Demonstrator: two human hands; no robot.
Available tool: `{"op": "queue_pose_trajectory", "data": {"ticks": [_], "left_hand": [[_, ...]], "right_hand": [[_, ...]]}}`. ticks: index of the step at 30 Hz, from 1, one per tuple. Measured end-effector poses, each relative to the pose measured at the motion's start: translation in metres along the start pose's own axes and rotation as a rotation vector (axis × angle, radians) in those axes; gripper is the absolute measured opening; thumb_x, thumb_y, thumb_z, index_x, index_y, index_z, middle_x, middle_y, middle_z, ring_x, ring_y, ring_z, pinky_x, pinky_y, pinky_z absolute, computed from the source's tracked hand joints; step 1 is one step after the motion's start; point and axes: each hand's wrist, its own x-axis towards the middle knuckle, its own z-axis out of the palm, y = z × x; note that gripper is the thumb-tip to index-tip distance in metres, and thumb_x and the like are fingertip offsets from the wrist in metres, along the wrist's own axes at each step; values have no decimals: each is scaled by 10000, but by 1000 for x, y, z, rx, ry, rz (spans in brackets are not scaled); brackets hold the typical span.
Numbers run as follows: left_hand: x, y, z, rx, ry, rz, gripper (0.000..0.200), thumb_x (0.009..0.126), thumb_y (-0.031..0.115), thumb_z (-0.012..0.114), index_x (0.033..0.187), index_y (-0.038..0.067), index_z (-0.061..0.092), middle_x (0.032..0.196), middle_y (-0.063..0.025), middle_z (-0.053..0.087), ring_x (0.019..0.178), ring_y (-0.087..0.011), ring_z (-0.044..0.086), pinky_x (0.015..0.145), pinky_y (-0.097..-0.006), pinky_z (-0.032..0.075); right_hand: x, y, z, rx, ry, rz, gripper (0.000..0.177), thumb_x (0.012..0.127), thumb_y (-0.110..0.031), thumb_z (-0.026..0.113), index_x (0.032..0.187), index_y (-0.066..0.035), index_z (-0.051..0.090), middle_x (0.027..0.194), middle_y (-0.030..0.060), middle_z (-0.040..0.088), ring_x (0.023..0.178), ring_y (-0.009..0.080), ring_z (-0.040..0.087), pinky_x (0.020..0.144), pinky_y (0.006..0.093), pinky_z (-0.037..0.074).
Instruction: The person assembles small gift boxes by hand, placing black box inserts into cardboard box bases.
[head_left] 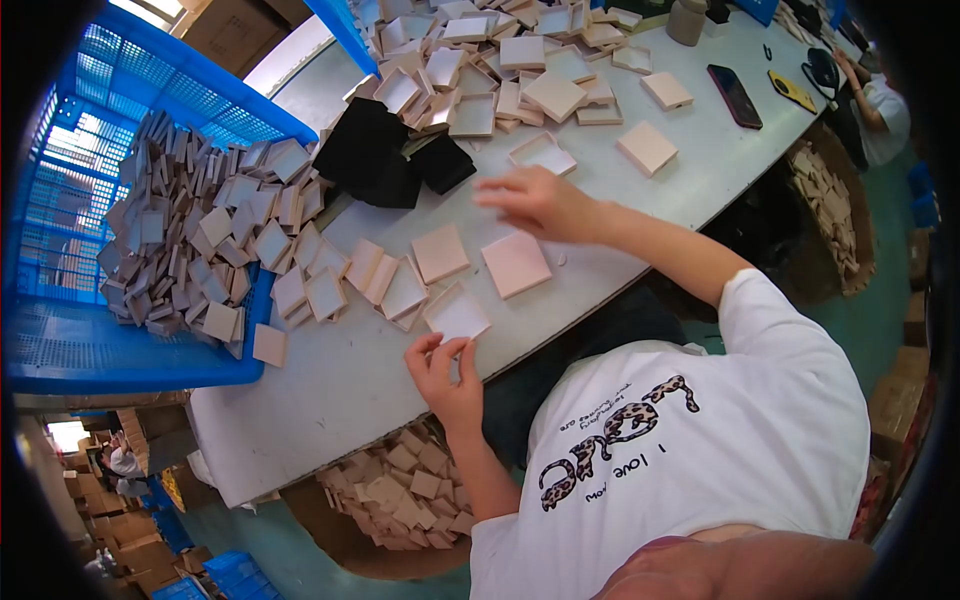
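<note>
My left hand is at the table's near edge, its thumb and a finger on the near side of a shallow open box with a pale inside. Just beyond that box lie two flat pinkish squares, one on the left and one on the right. My right hand is above the table past the right square, slightly blurred, fingers stretched to the left with nothing visible in them. Black cloth lies to its left. Another open box sits just beyond it.
A blue crate on the left spills small boxes onto the table. More boxes are heaped at the back. A phone and yellow object lie at right. Below stands a carton of pieces. Another person is at far right.
</note>
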Motion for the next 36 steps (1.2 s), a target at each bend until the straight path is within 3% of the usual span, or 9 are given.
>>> {"op": "queue_pose_trajectory", "data": {"ticks": [3,5,9,12,21,24,30,31,36], "left_hand": [[25,29,30,-55,-73,167,120,834,43,848,905,66,753,1319,-162,569,1195,-325,571,993,-438,501],[47,34,58,-11,-128,364,131,835,51,840,910,65,733,1482,-218,521,1370,-410,494,1119,-482,429],[57,18,93,29,-326,378,180,859,48,806,922,46,637,1671,-281,313,1547,-514,272,1247,-573,260],[53,5,97,-101,-437,298,214,883,112,793,961,54,602,1608,-274,375,1500,-509,322,1215,-623,277],[31,8,81,61,-257,269,449,814,210,886,1169,91,638,1439,-218,502,1293,-422,510,1082,-501,405],[27,1,83,-49,-289,145,542,812,189,887,1257,71,600,1439,-221,497,1271,-437,533,1056,-472,453],[32,5,85,-248,-187,35,1123,712,147,964,1609,41,296,1401,-212,537,1268,-397,571,1094,-468,470],[32,3,88,-208,-202,47,1343,665,150,995,1684,65,125,1404,-211,553,1286,-372,571,1096,-452,474],[30,0,89,-208,-221,63,1371,675,153,992,1692,76,76,1447,-215,545,1299,-384,576,1093,-453,482]], "right_hand": [[64,27,15,-55,158,22,529,860,-174,835,1367,-152,687,1321,98,638,1168,325,638,966,447,539],[84,50,30,-123,-68,131,487,861,-196,837,1333,-168,720,1238,102,634,1100,318,657,936,443,546],[105,66,27,72,-335,328,419,886,-286,830,1285,-174,767,1137,134,648,1016,341,681,919,432,553],[102,80,38,102,-306,261,383,893,-260,808,1259,-156,768,1120,142,641,1025,336,680,885,429,563],[85,46,17,-254,350,-101,370,910,-64,743,1270,-149,737,1035,91,632,863,283,674,713,388,566],[49,6,-14,-103,419,-78,397,880,-32,753,1258,-152,744,999,67,620,823,256,652,681,362,553],[-55,-35,-25,54,0,-277,349,752,-51,759,1092,-134,763,967,44,619,813,238,642,670,359,543],[-58,-37,-20,55,-5,-282,355,735,-62,754,1083,-132,762,956,44,611,818,237,636,679,358,541],[-49,-47,-12,-36,-20,-244,360,685,-107,749,1044,-126,756,895,40,564,841,230,608,723,358,526]]}}
